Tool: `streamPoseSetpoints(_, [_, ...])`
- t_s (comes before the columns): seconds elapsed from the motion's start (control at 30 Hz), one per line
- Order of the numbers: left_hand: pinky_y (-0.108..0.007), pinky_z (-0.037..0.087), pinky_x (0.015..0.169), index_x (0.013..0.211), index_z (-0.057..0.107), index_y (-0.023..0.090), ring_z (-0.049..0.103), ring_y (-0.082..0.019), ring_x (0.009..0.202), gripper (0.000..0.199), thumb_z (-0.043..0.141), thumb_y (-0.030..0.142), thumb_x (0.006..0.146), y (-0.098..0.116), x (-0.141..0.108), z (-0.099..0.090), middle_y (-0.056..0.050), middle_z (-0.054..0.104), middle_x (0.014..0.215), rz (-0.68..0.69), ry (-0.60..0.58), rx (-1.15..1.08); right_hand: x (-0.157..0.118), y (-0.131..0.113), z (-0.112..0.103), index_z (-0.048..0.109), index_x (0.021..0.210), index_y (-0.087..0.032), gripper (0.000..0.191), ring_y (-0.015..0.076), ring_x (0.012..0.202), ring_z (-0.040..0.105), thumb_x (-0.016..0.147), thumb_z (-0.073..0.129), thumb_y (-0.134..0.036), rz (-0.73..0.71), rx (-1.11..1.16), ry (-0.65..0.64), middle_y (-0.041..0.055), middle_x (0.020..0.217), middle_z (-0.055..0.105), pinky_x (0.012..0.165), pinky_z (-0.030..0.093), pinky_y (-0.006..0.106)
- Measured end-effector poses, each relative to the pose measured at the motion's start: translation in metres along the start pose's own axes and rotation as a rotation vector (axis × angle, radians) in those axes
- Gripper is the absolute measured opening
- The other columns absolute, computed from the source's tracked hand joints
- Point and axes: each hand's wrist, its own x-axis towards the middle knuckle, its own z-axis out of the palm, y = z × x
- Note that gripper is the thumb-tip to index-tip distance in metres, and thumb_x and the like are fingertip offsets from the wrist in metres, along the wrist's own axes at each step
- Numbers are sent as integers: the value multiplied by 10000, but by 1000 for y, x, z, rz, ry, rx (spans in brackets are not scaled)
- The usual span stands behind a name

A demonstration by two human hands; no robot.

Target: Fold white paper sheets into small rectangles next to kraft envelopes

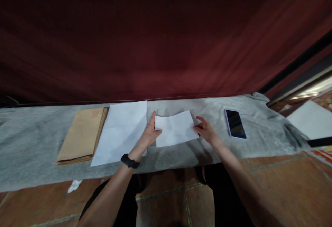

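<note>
Between my two hands is a white sheet of paper (176,129), shorter than the sheets beside it and slightly bowed along its far edge. My left hand (150,132) grips its left edge, thumb on top and forefinger stretched upward. At the right edge, my right hand (205,130) pinches the paper, its fingers partly curled behind. Just left of my left hand lie larger white sheets (123,130) flat on the grey cloth. A stack of brown paper envelopes (81,133) rests farther left, partly next to the sheets.
A phone (235,124) with a purple edge lies on the grey cloth (269,126) to the right. Behind the surface hangs a dark red curtain (166,47). A crumpled white scrap (74,185) is on the tiled floor (166,202). A white board-like item (315,119) stands at far right.
</note>
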Motion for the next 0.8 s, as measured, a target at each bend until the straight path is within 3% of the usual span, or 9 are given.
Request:
streamPoseSetpoints(0.13, [-418, 465, 1102, 1598, 247, 220, 588, -263, 1269, 945, 636, 93, 747, 2, -2, -3, -100, 594, 1422, 49, -4, 170, -8, 6, -2, 507, 1410, -176, 596, 234, 699, 679, 819, 582, -206, -90, -576, -25, 4, 698, 698, 681, 501, 337])
streamPoseSetpoints(0.23, [-437, 475, 1092, 1589, 282, 197, 615, -287, 1224, 904, 622, 89, 759, 4, -4, -2, -133, 602, 1377, 63, 3, 306, -14, 3, 1, 545, 1377, -194, 501, 260, 791, 711, 878, 517, -183, -151, -775, -12, 60, 852, 750, 729, 529, 360])
streamPoseSetpoints(0.4, [-447, 476, 1105, 1547, 370, 187, 601, -293, 1250, 816, 603, 71, 773, 4, -7, 2, -142, 560, 1396, 88, 6, 449, -17, -13, 15, 601, 1332, -179, 396, 279, 1086, 667, 983, 426, -249, -353, -820, 5, 132, 1207, 693, 962, 524, 420])
streamPoseSetpoints(0.57, [-447, 464, 1125, 1544, 372, 216, 518, -308, 1363, 773, 545, 44, 810, 14, -18, 6, -141, 383, 1582, 165, 49, 581, -23, -17, 49, 478, 1487, -203, 480, 266, 1425, 430, 1022, 386, -278, -608, -805, -151, 101, 1547, 473, 1171, 383, 485])
streamPoseSetpoints(0.7, [-574, 327, 1189, 1508, 423, 175, 325, -369, 1490, 593, 503, 154, 921, 25, -32, 19, -168, 271, 1652, 229, 109, 759, -30, -4, 69, 400, 1540, -147, 534, 264, 1493, 332, 1034, 389, -318, -635, -854, -174, 128, 1606, 385, 1221, 311, 500])
streamPoseSetpoints(0.8, [-551, 276, 1221, 1510, 413, 140, 268, -322, 1521, 527, 417, 284, 1003, 26, -43, 39, -169, 308, 1638, 334, 5, 749, -33, 3, 72, 364, 1559, -139, 546, 260, 1502, 316, 1032, 373, -283, -639, -889, -161, 127, 1616, 363, 1232, 286, 503])
